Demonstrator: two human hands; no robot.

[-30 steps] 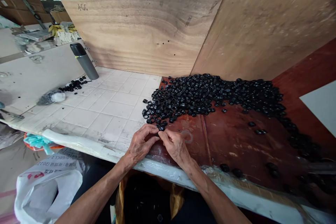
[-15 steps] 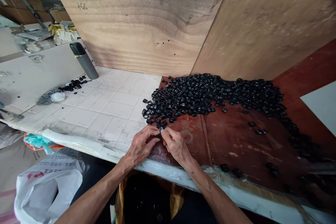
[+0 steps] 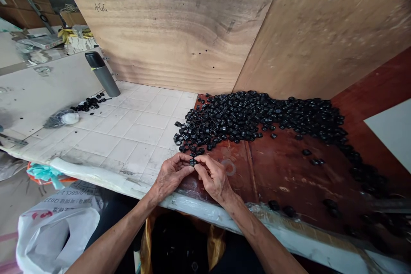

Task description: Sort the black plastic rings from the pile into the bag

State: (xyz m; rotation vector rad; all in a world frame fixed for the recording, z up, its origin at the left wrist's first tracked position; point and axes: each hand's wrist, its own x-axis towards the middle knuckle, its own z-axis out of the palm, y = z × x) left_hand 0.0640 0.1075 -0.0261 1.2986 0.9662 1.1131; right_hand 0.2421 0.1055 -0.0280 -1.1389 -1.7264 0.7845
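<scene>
Between the fingertips of both hands is a small black ring-shaped part (image 3: 192, 162), held just over the near edge of the table. My left hand (image 3: 171, 175) pinches it from the left with thumb and fingers. From the right, my right hand (image 3: 213, 176) grips it, its fingers curled. Right beyond the fingertips lies a large heap of similar black parts (image 3: 237, 115), spread over the dark red board (image 3: 224, 158) and running off to the right. Fingers hide much of the held part.
A grey bottle (image 3: 105, 79) stands at the back left beside loose black pieces (image 3: 90, 103) and a plastic bag (image 3: 59, 117). Wooden panels (image 3: 180, 43) wall off the back. Below the table edge, an open sack (image 3: 146, 244) holds dark contents; a white sack (image 3: 58, 231) sits left.
Both hands have drawn slightly back from the heap, and the small black part now shows between their fingertips. My left thumb has closed in on it.
</scene>
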